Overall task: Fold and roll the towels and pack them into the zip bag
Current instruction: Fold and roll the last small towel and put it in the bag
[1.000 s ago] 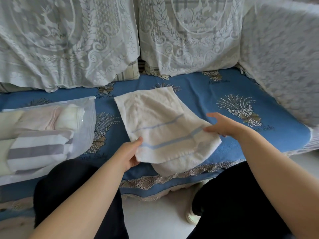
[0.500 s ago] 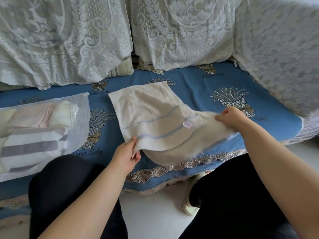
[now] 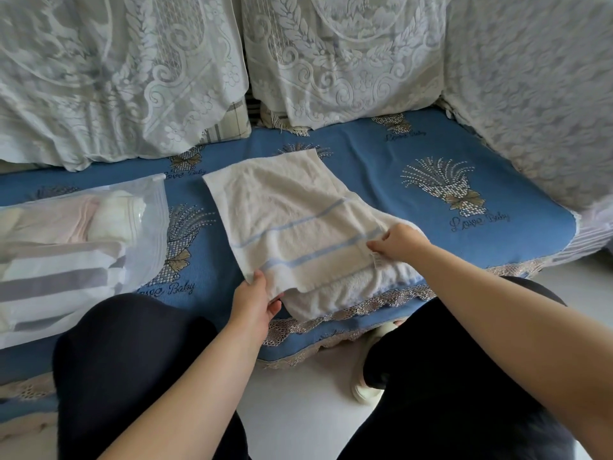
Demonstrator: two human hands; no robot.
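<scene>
Left hand: pinching near corner of cream towel, thumb on top.
Right hand: fingers curled, gripping towel's right edge.

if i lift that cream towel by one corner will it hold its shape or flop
Probably flops: the cream towel already sags and wrinkles where the left hand and right hand pinch it. Likely light, since fingertips alone lift its edge. Its terry surface should grip, not slip.
</scene>
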